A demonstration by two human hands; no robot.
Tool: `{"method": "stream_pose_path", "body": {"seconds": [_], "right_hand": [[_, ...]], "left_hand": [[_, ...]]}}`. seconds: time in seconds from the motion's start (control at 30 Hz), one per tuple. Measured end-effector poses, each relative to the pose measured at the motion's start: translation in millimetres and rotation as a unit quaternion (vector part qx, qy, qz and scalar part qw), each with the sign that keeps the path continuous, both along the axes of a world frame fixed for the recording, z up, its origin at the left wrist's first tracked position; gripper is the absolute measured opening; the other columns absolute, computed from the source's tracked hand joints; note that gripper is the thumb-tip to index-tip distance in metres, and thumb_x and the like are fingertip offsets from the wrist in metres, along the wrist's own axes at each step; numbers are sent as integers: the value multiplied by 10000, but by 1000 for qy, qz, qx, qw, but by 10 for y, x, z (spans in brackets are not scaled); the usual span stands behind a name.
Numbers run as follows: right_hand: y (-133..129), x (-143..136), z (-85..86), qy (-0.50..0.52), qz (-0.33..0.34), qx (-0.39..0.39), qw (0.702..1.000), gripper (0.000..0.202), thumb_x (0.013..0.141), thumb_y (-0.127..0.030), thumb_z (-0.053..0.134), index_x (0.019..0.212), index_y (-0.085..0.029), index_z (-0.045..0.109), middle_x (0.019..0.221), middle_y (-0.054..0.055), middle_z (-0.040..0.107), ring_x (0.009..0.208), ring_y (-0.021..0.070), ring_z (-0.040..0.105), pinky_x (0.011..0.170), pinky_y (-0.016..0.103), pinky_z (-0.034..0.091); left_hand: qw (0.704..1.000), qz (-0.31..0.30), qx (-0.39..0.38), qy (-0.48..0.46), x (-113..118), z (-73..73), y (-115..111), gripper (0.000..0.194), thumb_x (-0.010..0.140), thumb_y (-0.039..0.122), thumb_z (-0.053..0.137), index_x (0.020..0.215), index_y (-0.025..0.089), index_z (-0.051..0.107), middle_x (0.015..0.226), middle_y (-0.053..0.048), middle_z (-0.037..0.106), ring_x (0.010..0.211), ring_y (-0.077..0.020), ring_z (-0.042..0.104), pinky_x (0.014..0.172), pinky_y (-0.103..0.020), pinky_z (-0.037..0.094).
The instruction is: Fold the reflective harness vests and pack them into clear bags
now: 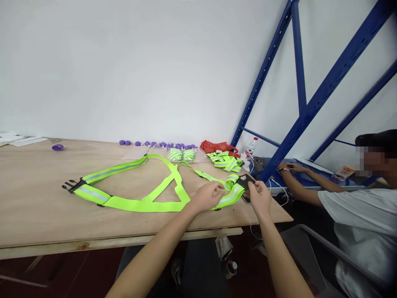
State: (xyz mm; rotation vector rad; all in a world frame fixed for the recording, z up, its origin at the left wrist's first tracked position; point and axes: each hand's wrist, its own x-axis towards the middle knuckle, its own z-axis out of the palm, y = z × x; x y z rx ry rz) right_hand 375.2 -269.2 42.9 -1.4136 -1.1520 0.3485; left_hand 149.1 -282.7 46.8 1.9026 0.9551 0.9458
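A neon-yellow reflective vest harness [133, 204] made of elastic straps lies spread over the wooden table. At its left end sits a black pronged buckle half [74, 185]. The black socket half of the buckle [246, 181] is at the right end, lifted a little. My right hand [260, 198] pinches that socket half between thumb and fingers. Close by, my left hand [210, 194] rests over the silver-striped strap, its fingers curled together at the strap's edge. Whether those fingers grip the strap is hard to see.
Behind the harness are bagged neon straps [182, 155], a bundle of neon straps [226, 161], a red plastic bag [218, 146] and several purple rolls [180, 146]. A blue metal rack [288, 136] stands at the right. Beyond it sits another person [362, 215], arms on a blue surface.
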Motion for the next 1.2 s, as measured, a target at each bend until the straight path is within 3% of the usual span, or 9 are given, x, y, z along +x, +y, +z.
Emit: {"method": "stream_pose_path", "body": {"seconds": [0.17, 0.3, 0.47, 0.53, 0.7, 0.8, 0.9, 1.03, 1.2], "right_hand": [[-179, -195, -13, -105, -29, 44, 993, 307, 816, -526, 574, 807, -221, 539, 715, 62, 715, 688, 226, 706, 662, 329, 570], [-322, -370, -36, -215, -22, 80, 973, 251, 854, -428, 616, 921, -193, 674, 892, 106, 774, 817, 235, 728, 796, 332, 546], [-412, -554, -243, -502, 61, 237, 830, 138, 936, -182, 578, 988, -165, 705, 973, 91, 783, 877, 200, 730, 809, 294, 539], [-432, -623, -350, -526, 80, 258, 806, 122, 936, -144, 580, 963, -165, 697, 946, 76, 779, 873, 199, 722, 811, 304, 543], [-450, -684, -489, -498, 184, 241, 812, 142, 955, -169, 556, 950, -192, 695, 918, 80, 764, 847, 194, 715, 783, 322, 579], [-475, -627, -506, -451, 273, 196, 826, 151, 959, -223, 566, 1021, -217, 703, 988, 88, 760, 891, 200, 724, 779, 322, 603], [-531, -513, -527, -388, 286, 160, 861, 229, 949, -207, 578, 1147, -238, 687, 1121, 93, 740, 1008, 206, 718, 863, 324, 608], [-606, -260, -537, -358, 233, 67, 902, 372, 901, -288, 657, 1271, -260, 638, 1263, 107, 681, 1170, 262, 655, 996, 412, 561], [-649, 58, -561, -336, 230, -80, 910, 522, 871, -371, 680, 1374, -287, 571, 1372, 103, 623, 1312, 311, 551, 1090, 501, 470]], "left_hand": [[987, -16, -124, -102, 409, 41, 509, 396, 1028, 410, 382, 1183, 136, 622, 1164, -127, 673, 977, -220, 673, 879, -375, 537], [970, -27, -193, -148, 537, 20, 622, 380, 995, 427, 545, 1250, 148, 586, 1204, -109, 638, 1000, -221, 659, 854, -420, 563], [966, -32, -229, -112, 317, -1, 721, 350, 974, 398, 597, 1216, 145, 609, 1173, -97, 649, 988, -220, 661, 855, -431, 567], [972, -12, -213, -95, 154, 39, 729, 332, 975, 393, 582, 1197, 149, 627, 1199, -111, 654, 1069, -244, 645, 933, -449, 533], [993, 45, -91, -57, -251, 143, 213, 342, 915, 263, 574, 1241, 181, 629, 1393, -119, 584, 1355, -287, 454, 1186, -438, 291], [999, -9, 15, 35, -397, 61, -304, 283, 924, 228, 520, 1165, 235, 668, 1227, -60, 682, 1169, -246, 602, 1080, -402, 441], [982, -13, 109, 156, -467, -119, -590, 419, 913, 156, 495, 1317, 234, 572, 1395, -81, 578, 1237, -246, 572, 1058, -402, 479], [962, -8, 137, 237, -476, -336, -561, 475, 888, 108, 518, 1357, 183, 544, 1415, -131, 551, 1286, -303, 529, 1064, -472, 473], [967, 37, 96, 232, -380, -383, -403, 238, 872, 127, 600, 1097, 194, 641, 1365, -128, 583, 1254, -318, 546, 1021, -489, 479]]}}
